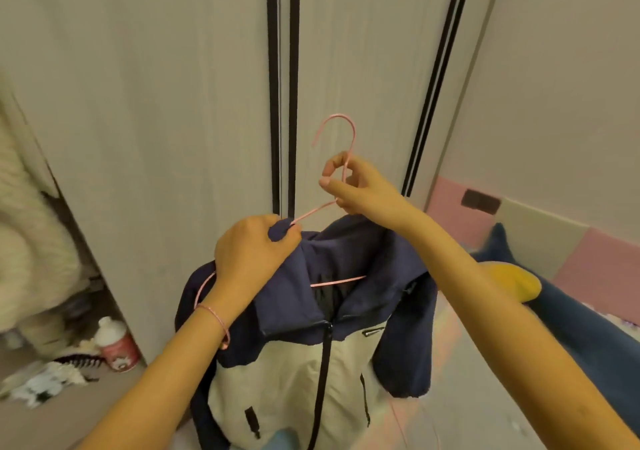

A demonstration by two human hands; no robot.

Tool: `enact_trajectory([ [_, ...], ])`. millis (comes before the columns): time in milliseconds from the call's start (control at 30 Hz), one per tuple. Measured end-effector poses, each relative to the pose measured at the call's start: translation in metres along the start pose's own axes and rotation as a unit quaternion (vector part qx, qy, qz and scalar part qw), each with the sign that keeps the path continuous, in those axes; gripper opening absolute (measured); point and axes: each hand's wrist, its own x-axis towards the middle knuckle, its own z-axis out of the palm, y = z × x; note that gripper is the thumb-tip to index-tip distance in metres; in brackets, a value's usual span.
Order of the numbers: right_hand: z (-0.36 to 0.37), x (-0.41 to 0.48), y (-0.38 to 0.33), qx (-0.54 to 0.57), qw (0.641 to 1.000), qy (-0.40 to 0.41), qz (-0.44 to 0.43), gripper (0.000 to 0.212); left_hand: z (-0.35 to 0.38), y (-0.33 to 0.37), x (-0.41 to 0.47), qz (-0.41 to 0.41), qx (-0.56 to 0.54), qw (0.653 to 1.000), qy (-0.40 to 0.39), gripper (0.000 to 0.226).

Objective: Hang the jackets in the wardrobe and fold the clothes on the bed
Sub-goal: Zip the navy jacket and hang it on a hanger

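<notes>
Two hands work one soft, limp navy-and-cream zip jacket [304, 363], held up before the closed pale wardrobe doors [173, 103]: left hand [252, 252] grips its collar fabric, right hand [353, 186] pinches the thin pink wire hanger [337, 116] at its neck, likely the surest place to carry it

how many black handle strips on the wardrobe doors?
4 strips: two side by side at centre, two further right. Others may be out of frame.
</notes>
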Motion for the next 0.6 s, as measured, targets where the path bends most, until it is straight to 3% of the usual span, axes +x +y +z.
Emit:
enact_trajectory([
  [167, -0.025, 0.071, 0.043, 0.053, 0.992, -0.106, -0.035, 0.019, 0.016, -0.013, 0.037, -0.063, 0.068, 0.994, 0.055, 0.043],
  [267, -0.059, 0.142, 0.077, 0.054, 0.998, -0.025, -0.021, 0.023, 0.031, -0.02, 0.061, -0.115, 0.105, 0.982, 0.108, 0.041],
  [333, -0.066, 0.188, 0.103, -0.057, 0.998, 0.041, 0.009, 0.029, 0.044, -0.018, 0.07, -0.14, 0.134, 0.974, 0.117, 0.038],
  [433, -0.049, 0.229, 0.125, -0.202, 0.979, -0.001, -0.017, 0.041, 0.066, -0.015, 0.072, -0.173, 0.15, 0.965, 0.129, 0.035],
  [600, -0.014, 0.257, 0.135, -0.223, 0.972, 0.026, -0.071, 0.038, 0.077, -0.016, 0.066, -0.206, 0.124, 0.962, 0.129, 0.036],
])
